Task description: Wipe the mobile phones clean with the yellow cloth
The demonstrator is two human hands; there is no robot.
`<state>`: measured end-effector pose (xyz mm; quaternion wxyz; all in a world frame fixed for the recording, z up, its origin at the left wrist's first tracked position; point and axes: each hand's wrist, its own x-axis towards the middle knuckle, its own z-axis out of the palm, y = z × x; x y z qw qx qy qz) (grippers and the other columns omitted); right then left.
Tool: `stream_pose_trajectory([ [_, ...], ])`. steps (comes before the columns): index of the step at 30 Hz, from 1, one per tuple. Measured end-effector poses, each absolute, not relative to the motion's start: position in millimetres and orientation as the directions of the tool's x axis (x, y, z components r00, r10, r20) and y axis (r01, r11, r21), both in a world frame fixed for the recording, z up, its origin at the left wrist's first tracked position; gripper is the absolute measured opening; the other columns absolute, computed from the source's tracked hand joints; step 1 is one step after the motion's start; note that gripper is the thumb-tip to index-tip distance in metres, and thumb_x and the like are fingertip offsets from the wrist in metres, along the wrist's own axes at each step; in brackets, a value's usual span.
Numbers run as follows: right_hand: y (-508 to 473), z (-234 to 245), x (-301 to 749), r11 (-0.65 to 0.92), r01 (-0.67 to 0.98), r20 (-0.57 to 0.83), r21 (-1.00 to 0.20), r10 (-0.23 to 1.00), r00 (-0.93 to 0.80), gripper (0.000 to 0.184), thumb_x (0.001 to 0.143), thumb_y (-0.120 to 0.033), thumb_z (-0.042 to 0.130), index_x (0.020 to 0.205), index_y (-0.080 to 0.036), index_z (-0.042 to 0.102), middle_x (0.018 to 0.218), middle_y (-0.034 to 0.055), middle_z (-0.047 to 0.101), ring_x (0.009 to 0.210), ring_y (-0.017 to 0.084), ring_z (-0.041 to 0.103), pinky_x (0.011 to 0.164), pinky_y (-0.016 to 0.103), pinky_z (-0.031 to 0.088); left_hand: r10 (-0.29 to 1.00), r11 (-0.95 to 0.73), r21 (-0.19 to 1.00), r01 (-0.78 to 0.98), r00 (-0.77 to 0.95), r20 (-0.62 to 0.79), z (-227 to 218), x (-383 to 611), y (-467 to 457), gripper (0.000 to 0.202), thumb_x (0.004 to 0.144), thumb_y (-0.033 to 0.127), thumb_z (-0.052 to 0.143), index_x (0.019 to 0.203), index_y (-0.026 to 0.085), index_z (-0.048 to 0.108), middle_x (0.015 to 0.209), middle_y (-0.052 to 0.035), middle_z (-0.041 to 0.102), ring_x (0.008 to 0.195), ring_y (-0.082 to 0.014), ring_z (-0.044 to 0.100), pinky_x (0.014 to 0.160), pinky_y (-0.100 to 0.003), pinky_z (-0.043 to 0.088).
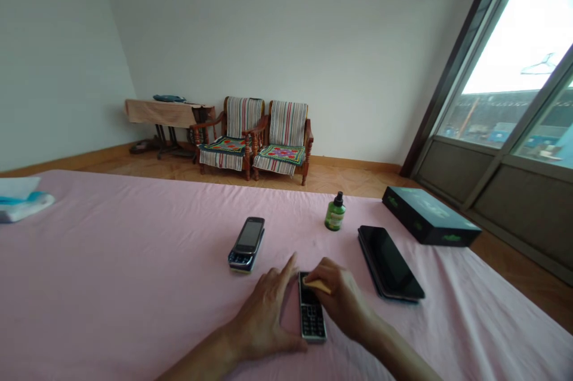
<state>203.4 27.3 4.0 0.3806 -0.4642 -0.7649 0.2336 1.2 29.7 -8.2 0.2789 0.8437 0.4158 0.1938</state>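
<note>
In the head view, your right hand (342, 303) grips a yellow pad (317, 286) against the top of a black keypad phone (311, 315). Your left hand (264, 315) rests open just beside it. A slider phone (247, 243) and a black smartphone (389, 263) lie apart on the pink bedsheet (111, 261).

View: head camera looking forward and down
Facing: pointing across the pink bed sheet (134, 237) toward the far wall (313, 40)
Nearness: sitting close above the left hand (264, 315) and right hand (340, 303)

Keypad phone (312, 318), top end hidden
</note>
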Motion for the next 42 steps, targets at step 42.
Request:
stream_pose_trajectory([
  [42, -27, -9, 197, 0.562, 0.510, 0.295, -0.652, 0.807, -0.512, 0.024, 0.094, -0.009, 0.048, 0.095, -0.021, 0.069, 0.091, 0.0072, 0.060, 0.089, 0.020, 0.056, 0.074, 0.029, 0.047, 0.775, -0.555, 0.656, 0.511, 0.605, 0.184, -8, 3, 31, 0.137, 0.058, 0.038, 0.090, 0.152, 0.029, -0.009, 0.145, -0.0112, 0.046, 0.127, -0.0337, 0.045, 0.107, -0.049, 0.032],
])
